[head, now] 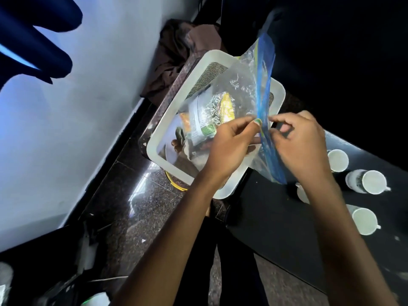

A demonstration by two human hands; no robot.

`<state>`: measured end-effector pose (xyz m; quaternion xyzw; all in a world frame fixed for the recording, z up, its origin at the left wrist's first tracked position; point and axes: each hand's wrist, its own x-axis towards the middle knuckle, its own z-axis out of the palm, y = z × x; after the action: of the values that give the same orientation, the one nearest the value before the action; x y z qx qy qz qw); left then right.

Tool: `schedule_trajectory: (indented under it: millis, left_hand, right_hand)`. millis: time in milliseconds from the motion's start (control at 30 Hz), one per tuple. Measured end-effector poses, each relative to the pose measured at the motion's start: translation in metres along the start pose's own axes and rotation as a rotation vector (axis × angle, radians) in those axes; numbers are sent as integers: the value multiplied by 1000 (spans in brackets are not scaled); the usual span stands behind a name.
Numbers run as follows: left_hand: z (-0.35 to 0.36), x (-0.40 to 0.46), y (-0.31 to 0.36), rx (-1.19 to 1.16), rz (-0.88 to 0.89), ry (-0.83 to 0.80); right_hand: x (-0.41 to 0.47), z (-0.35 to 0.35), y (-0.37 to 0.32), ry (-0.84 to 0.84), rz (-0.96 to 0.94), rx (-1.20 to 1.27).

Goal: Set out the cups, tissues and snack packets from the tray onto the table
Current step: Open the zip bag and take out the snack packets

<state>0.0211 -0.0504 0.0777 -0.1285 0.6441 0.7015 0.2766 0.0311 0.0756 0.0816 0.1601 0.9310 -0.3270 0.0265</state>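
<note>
Snack packets [204,120], one pale with printed text and a green patch, one silvery and yellow, sit inside a clear plastic zip bag with a blue sealing strip [263,102] held above a white rectangular plastic tray with a mesh floor [167,133]. Both bare hands pinch the bag's blue strip from opposite sides: the left hand [231,142] has its grip narrowed to thumb and fingertips on the strip's near face, while the right hand [295,140] closes its grip on the far face, fingers curled. The bag hangs tilted, its blue strip running from upper right down toward the dark table [276,228], and its clear body spreads over the tray's right half. The tray rests on a speckled dark stone ledge [136,195], its lower corner overlapping the table edge. Four white ceramic cups stand on the table to the right of the hands: one near the right wrist [337,160], one patterned on its side with a handle showing [373,181], one partly hidden behind the right forearm [301,193], and one lower down [364,220]. A brown cloth [174,54] lies bunched beyond the tray's far end. A pale wall [77,129] fills the left of the view.
</note>
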Motion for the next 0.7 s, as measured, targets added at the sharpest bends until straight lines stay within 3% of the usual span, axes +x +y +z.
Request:
schedule_trajectory:
  millis: [67,133,233,300,367,467,600,700]
  left_hand:
    - [-1,-1,-5,-15,56,20]
    - [-5,-2,-13,-19,208,108]
    - [-18,2,-28,108,368,445]
    - [-31,9,-38,174,345,682]
    - [-45,20,-52,211,207,824]
    - [-62,37,-71,198,-113,802]
    - [-70,48,-82,135,-169,627]
    - [-71,55,-80,56,-254,496]
  right_hand:
    - [4,-1,12,10,45,-102]
    - [3,-5,14,150,25,-58]
    - [-1,-10,4,267,-80,221]
    - [-3,-9,-2,209,-98,333]
    - [-1,-3,0,107,-48,290]
    - [6,7,15,12,48,64]
    - [18,18,34,78,125,12]
    - [33,21,50,4,211,92]
